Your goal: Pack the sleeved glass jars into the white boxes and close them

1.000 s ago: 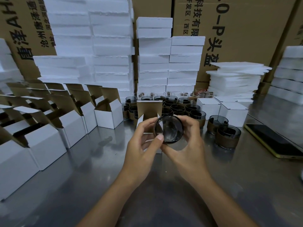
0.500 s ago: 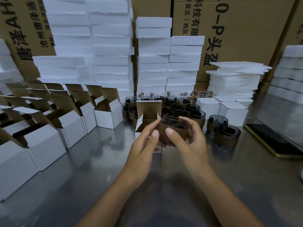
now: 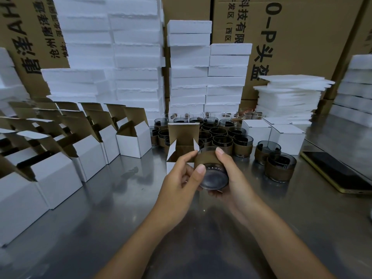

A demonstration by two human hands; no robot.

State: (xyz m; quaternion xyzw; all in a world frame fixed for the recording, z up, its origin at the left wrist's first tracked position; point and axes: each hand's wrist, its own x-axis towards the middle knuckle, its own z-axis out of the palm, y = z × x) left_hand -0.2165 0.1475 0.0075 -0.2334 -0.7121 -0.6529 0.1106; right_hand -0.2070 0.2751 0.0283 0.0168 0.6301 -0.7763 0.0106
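A sleeved glass jar is held above the middle of the bench, tilted so that its clear base is turned toward the camera and its mouth toward the far edge. A brown sleeve is wrapped round its wall. The jar is clasped from both sides. The left grip is curled on it with the thumb laid on the sleeve near the base. The right grip is curled round the other side, with its thumb on top of the sleeve and its fingers beneath the base.

Just behind the jar an open white box is stood on the bench, with its brown-lined lid raised and its side flaps spread. The jar's mouth is brought close to this opening; whether the rim is touching a flap cannot be told.

Behind the box, toward the far edge, a cluster of sleeved jars is gathered, and two more jars are set apart nearer the right edge. Two closed white boxes are placed behind those. A dark phone is laid flat near the right edge. A row of opened white boxes is lined along the left edge. White foam blocks and brown cartons are stacked at the far edge.
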